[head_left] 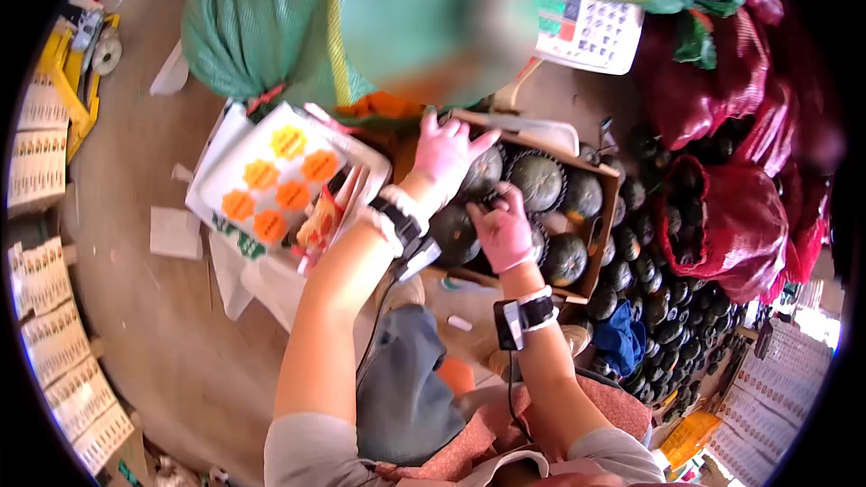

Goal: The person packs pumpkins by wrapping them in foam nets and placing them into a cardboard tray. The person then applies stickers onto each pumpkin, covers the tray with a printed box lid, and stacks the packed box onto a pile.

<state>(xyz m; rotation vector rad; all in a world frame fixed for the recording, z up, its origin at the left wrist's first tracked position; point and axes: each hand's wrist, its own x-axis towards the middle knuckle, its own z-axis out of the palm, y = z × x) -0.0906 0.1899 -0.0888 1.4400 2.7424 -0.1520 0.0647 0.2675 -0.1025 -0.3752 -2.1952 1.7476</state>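
Head view. Item: dark green squashes (pixel 536 183), round, several, in an open cardboard box (pixel 603 239) directly below and to the right of both hands. The box walls probably serve to keep the round fruit from rolling. One squash, beyond the right hand, sits in a dark frilled sleeve (pixel 564 191), likely padding against its neighbours.

Left hand (pixel 442 158): at the box's far left corner, palm down, fingers and thumb spread wide, nothing seen within them; perhaps placed to steady the box or the nearest fruit. Contact cannot be confirmed.

Right hand (pixel 503 233): over the middle of the box, fingers bent downward among the squashes, apparently to suit their curve. Whether it grips one cannot be told, the fingertips being partly lost against dark rind.

Position of squashes: one just right of the left hand; one left of the right hand, partly under it; others beyond and to the right of the right hand.

Surroundings: left of the left hand, a sheet of orange labels (pixel 291 196), face up, presumably for easy reach. Beyond the hands, a green mesh sack (pixel 253 36). Right of the right hand, past the box, a loose heap of dark produce (pixel 669 334), a blue cloth (pixel 621 338) and a red mesh sack (pixel 744 230), its mouth towards the box.
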